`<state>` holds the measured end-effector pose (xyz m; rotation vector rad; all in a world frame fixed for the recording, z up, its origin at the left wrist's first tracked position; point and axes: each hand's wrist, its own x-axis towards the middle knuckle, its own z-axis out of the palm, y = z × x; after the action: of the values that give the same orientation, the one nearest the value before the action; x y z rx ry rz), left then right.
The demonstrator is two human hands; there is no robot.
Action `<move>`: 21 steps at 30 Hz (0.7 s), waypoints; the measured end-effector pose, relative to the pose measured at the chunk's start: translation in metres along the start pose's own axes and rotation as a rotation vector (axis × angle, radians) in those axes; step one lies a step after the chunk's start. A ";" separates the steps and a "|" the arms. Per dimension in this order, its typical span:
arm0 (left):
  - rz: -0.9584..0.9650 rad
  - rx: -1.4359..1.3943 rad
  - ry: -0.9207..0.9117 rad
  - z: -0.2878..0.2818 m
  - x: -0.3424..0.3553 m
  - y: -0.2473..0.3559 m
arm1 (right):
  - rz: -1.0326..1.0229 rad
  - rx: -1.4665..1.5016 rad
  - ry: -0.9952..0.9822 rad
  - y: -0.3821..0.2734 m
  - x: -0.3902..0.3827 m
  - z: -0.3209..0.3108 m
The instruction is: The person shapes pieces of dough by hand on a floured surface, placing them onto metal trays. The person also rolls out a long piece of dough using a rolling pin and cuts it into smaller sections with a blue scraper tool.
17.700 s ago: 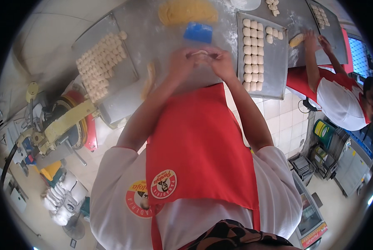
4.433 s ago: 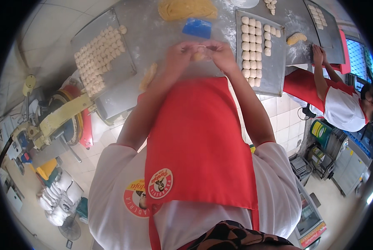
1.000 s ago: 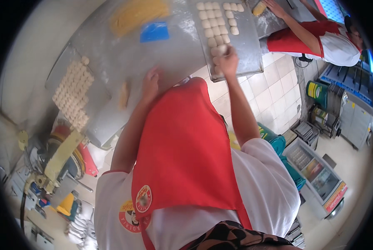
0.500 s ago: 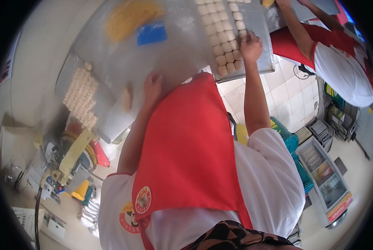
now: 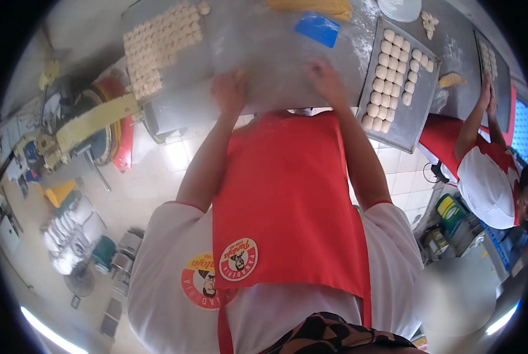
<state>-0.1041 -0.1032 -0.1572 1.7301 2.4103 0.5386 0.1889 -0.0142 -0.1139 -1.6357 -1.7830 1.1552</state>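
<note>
Both my hands are over the near part of the metal worktable (image 5: 264, 47). My left hand (image 5: 228, 91) is curled closed near the table's front edge, right of a batch of small dough pieces (image 5: 164, 44); a pale bit shows at its fingertips, too blurred to name. My right hand (image 5: 325, 81) is above the table below a blue dough scraper (image 5: 317, 29), its fingers smeared by motion. Right of it, a metal tray (image 5: 420, 121) bears rows of round dough balls (image 5: 388, 79), with one shorter, broken row along its right side.
A yellow dough mass (image 5: 320, 7) lies at the far edge beside a white round thing (image 5: 399, 8). At right a co-worker (image 5: 488, 177) has both hands together beside another tray of dough pieces (image 5: 487, 59). A machine with a cream-coloured arm (image 5: 96, 121) stands at left.
My right hand has left the dough balls on the tray and moved left over the table. My left hand has come off the tabletop's front edge and curled up. The view has turned rightward.
</note>
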 end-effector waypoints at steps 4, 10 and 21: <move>0.160 -0.202 -0.003 -0.019 -0.006 -0.007 | -0.230 0.091 -0.201 -0.062 0.009 0.105; 0.230 -0.359 0.044 -0.036 -0.016 -0.026 | -0.024 0.009 -0.496 -0.103 0.016 0.144; 0.161 -0.474 0.086 -0.058 0.061 -0.027 | 0.258 0.598 -0.149 -0.112 0.068 0.098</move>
<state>-0.1665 -0.0658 -0.1070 1.7138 1.9781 1.1186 0.0335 0.0311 -0.0902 -1.4552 -1.1478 1.7577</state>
